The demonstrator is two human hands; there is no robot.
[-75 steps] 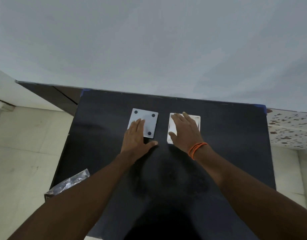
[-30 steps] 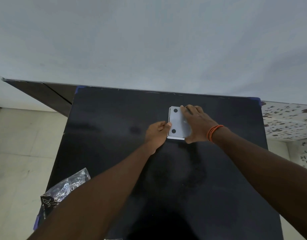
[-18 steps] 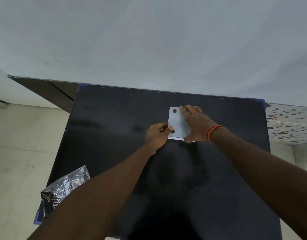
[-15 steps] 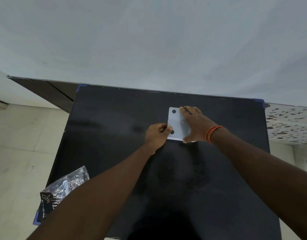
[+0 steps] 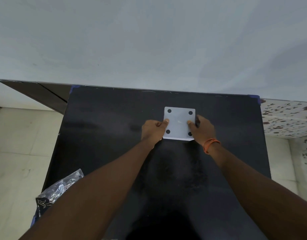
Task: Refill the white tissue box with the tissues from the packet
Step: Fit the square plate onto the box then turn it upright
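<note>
The white tissue box (image 5: 179, 118) lies on the black table (image 5: 106, 129), its flat white face with four black dots turned up. My left hand (image 5: 153, 129) grips the box's left edge, thumb on the top face. My right hand (image 5: 202, 129), with an orange band at the wrist, grips the right edge, thumb also on top. The box's contents are hidden. A crumpled clear and black plastic packet (image 5: 55, 191) lies at the table's near left edge.
A pale wall stands right behind the table's far edge. Pale floor tiles (image 5: 19, 153) lie to the left. A speckled tiled surface (image 5: 287, 118) sits to the right. Blue tape (image 5: 255, 97) marks the table's far corners.
The loose white plate that lay left of the box now covers the box. My right hand moved off the top face to the right edge. My left hand stayed at the left edge.
</note>
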